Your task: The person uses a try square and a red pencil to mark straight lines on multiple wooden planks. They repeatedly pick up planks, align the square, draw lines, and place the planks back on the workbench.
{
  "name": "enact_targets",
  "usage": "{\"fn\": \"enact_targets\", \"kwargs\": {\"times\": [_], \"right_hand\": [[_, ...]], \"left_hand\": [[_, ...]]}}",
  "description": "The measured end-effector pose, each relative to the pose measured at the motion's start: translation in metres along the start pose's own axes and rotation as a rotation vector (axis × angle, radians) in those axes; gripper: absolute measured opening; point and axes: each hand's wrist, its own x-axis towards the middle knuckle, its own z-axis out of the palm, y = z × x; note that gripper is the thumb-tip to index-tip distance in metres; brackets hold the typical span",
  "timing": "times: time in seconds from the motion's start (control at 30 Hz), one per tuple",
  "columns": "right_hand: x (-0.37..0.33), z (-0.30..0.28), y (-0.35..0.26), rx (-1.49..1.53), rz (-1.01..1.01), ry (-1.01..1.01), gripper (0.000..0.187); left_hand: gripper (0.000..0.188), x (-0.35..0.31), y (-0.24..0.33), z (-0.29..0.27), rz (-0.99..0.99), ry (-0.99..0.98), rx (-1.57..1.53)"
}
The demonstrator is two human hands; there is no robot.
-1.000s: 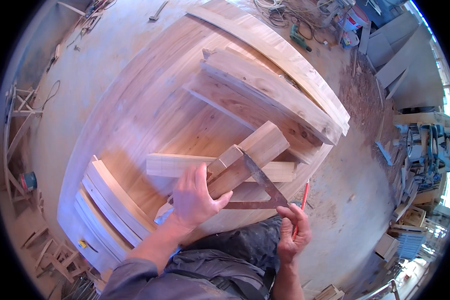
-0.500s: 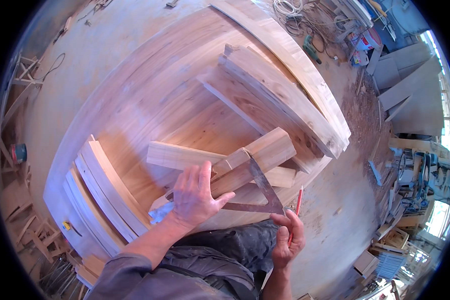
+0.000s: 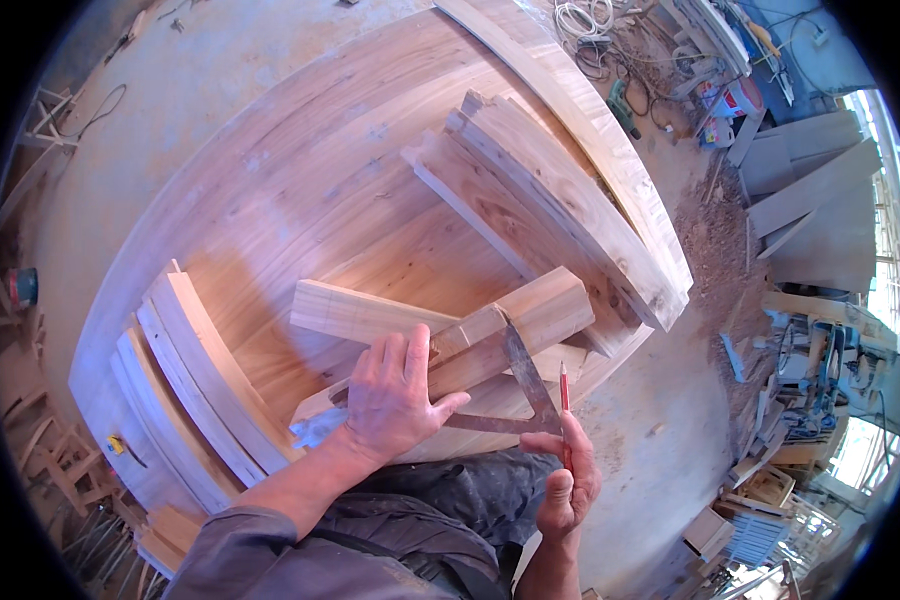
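Note:
My left hand (image 3: 392, 400) lies with fingers stretched over a short, thick wooden block (image 3: 545, 308), its thumb spread to the right beside a metal triangle (image 3: 532, 380). One side of this dark, worn triangle rests across the block; its lower side runs toward my left thumb. At the triangle's lower right corner, my right hand (image 3: 568, 485) is closed around a red pencil (image 3: 565, 378), which stands point up. The index finger of that hand reaches toward the corner. Beneath the block, a paler board (image 3: 370, 315) crosses at an angle.
Everything rests on a large, curved wooden panel (image 3: 260, 170). Thick planks (image 3: 560, 200) lie at its right, and curved strips (image 3: 210, 350) are stacked at its left. A green power tool (image 3: 624, 108) and cables are on the floor, with scrap wood (image 3: 770, 430) at right.
My right hand has turned and risen slightly, bringing the pencil up and left into a more upright position. The left hand stays on the block, and the view has shifted a little.

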Motion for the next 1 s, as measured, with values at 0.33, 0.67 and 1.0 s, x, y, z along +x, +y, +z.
{"fn": "enact_targets", "kwargs": {"times": [0.33,0.67,1.0], "right_hand": [[0.012,-0.004,-0.004,0.004,-0.052,-0.043,0.066],[0.023,-0.001,-0.009,0.065,-0.040,0.088,0.047],[0.036,-0.007,-0.003,0.037,-0.096,0.045,0.022]], "left_hand": [[0.102,0.001,-0.001,-0.001,-0.001,-0.021,-0.021],[0.102,0.000,-0.002,0.001,0.010,-0.015,-0.015],[0.102,0.001,-0.001,0.000,-0.001,-0.023,0.007]]}}
